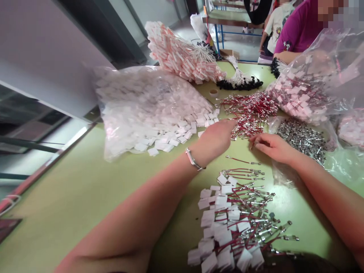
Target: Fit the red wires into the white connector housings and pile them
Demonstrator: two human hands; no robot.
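Note:
My left hand [218, 139], with a bracelet at the wrist, reaches to the left edge of a heap of short red wires [253, 108] with metal ends. Its back faces me and its fingertips are hidden, so their grip does not show. Just below the heap, my right hand [271, 146] has its thumb and fingers curled into a pinch; anything between them is too small to make out. A single red wire [240, 160] lies under my hands. Closer to me, several more wires lie side by side, and a stack of wires with white tabs [223, 220] points right.
A clear bag [148, 102] spills white pieces at left. Small metal parts [304, 136] lie on plastic at right, below another bag [307, 89]. Pink-white bundles [182, 53] and a black-tipped white wire bundle [239, 77] lie behind. A person in purple [295, 28] is across the table.

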